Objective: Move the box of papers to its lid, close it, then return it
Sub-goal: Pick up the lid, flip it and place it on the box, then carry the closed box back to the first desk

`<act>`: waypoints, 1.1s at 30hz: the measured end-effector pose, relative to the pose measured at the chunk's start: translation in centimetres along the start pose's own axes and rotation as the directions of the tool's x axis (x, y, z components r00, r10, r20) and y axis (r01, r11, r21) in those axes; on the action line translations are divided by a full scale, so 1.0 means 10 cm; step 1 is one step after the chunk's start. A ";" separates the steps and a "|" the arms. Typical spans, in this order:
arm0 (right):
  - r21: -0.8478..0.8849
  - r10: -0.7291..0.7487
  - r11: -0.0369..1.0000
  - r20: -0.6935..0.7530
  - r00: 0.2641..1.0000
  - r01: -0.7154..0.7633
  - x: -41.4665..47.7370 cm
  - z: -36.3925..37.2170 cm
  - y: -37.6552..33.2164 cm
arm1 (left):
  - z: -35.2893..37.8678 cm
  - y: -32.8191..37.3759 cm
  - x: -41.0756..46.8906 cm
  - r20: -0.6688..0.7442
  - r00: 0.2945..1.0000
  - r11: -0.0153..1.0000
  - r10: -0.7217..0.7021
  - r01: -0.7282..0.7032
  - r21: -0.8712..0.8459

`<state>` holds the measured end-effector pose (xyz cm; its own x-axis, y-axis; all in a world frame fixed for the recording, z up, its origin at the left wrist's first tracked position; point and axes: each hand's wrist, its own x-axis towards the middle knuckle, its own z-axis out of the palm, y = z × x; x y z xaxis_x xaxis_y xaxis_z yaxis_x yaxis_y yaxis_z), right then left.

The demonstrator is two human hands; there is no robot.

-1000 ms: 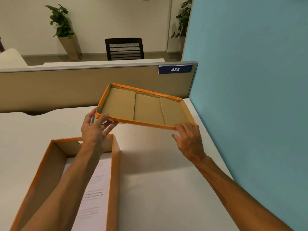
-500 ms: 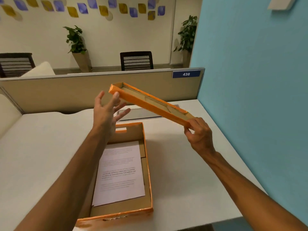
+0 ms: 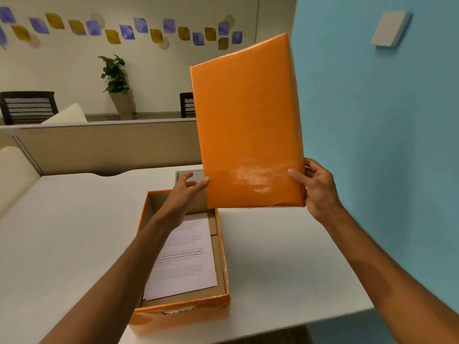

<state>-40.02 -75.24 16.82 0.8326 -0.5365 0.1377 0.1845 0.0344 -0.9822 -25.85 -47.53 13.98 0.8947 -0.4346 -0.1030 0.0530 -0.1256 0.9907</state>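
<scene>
step: capping | orange lid (image 3: 248,125) upright, top face to camera, right hand (image 3: 318,189) pinching its lower corner | left hand (image 3: 185,192) spread, fingertips at lid edge | box of papers (image 3: 183,259) on bench (image 3: 62,232) below left hand | advice: level lid, align corners, lower evenly

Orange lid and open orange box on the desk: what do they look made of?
The flat orange lid looks like cardboard under a glossy orange wrap: glare streaks and wrinkles show near its lower edge. The open orange box is likely the same, with bare brown cardboard walls inside. The white printed sheets in it look like plain matte paper.
</scene>
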 end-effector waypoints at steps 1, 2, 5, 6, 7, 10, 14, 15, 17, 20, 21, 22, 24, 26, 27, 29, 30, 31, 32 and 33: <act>0.042 0.043 0.998 0.011 0.999 -0.043 0.00 -0.03 -0.01 | 0.00 0.02 -0.03 0.008 1.000 1.000 -0.004 0.004 0.004; 0.068 0.081 0.994 0.024 0.996 -0.082 0.00 -0.05 -0.01 | -0.01 0.03 -0.06 0.020 1.000 1.000 -0.005 0.005 0.001; 0.097 0.175 0.979 0.054 0.983 -0.179 -0.01 -0.10 0.05 | -0.02 0.04 -0.18 0.042 0.999 1.000 0.023 -0.023 -0.002; 0.100 0.200 0.974 0.061 0.978 -0.205 -0.03 -0.10 0.08 | -0.02 0.04 -0.23 0.018 0.999 1.000 0.030 -0.030 0.002; 0.101 0.221 0.969 0.070 0.973 -0.227 -0.04 -0.11 0.12 | -0.04 0.03 -0.27 -0.020 0.999 0.999 0.036 -0.036 0.007; 0.101 0.272 0.954 0.112 0.956 -0.284 -0.09 -0.08 0.26 | -0.12 -0.02 -0.42 -0.131 0.991 0.999 0.039 -0.034 0.041; 0.021 0.310 0.948 0.155 0.938 -0.317 -0.19 0.03 0.47 | -0.29 -0.11 -0.66 -0.192 0.981 0.996 0.039 -0.022 0.089; -0.009 0.317 0.947 0.164 0.934 -0.320 -0.22 0.08 0.53 | -0.34 -0.15 -0.72 -0.203 0.979 0.995 0.034 -0.013 0.104; -0.061 0.339 0.941 0.179 0.923 -0.334 -0.29 0.19 0.65 | -0.44 -0.23 -0.85 -0.230 0.973 0.991 0.014 0.017 0.130; -0.133 0.379 0.924 0.193 0.905 -0.359 -0.41 0.39 0.82 | -0.61 -0.39 -0.99 -0.284 0.958 0.986 -0.050 0.093 0.140; -0.156 0.394 0.917 0.195 0.898 -0.368 -0.45 0.46 0.87 | -0.67 -0.45 -1.02 -0.295 0.953 0.984 -0.074 0.119 0.136; -0.175 0.412 0.907 0.195 0.890 -0.382 -0.48 0.53 0.92 | -0.74 -0.51 -1.05 -0.303 0.948 0.981 -0.099 0.145 0.132; -0.220 0.452 0.885 0.197 0.870 -0.410 -0.55 0.65 1.04 | -0.90 -0.65 -1.10 -0.310 0.939 0.972 -0.149 0.196 0.128; -0.269 0.488 0.861 0.200 0.849 -0.431 -0.62 0.77 1.15 | -1.03 -0.79 -1.13 -0.299 0.934 0.962 -0.196 0.243 0.128; -0.287 0.507 0.849 0.200 0.838 -0.445 -0.66 0.81 1.20 | -1.09 -0.85 -1.15 -0.291 0.931 0.956 -0.219 0.265 0.128; -0.300 0.534 0.832 0.201 0.821 -0.468 -0.73 0.91 1.28 | -1.19 -0.97 -1.17 -0.277 0.927 0.944 -0.253 0.298 0.138; -0.304 0.543 0.826 0.201 0.815 -0.475 -0.76 0.94 1.31 | -1.23 -1.02 -1.18 -0.272 0.925 0.940 -0.265 0.311 0.140; -0.309 0.551 0.820 0.201 0.810 -0.481 -0.79 0.98 1.34 | -1.27 -1.06 -1.18 -0.268 0.924 0.937 -0.275 0.319 0.139; -0.313 0.559 0.815 0.199 0.805 -0.489 -0.82 1.00 1.37 | -1.30 -1.10 -1.18 -0.260 0.923 0.936 -0.282 0.325 0.137; -0.315 0.567 0.809 0.196 0.800 -0.497 -0.84 1.03 1.40 | -1.32 -1.14 -1.18 -0.248 0.924 0.935 -0.290 0.329 0.134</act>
<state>-39.03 -61.55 3.19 0.8730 -0.2442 -0.4221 -0.4286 0.0287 -0.9030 -31.13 -29.17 5.07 0.9216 -0.1441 -0.3603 0.2847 -0.3799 0.8801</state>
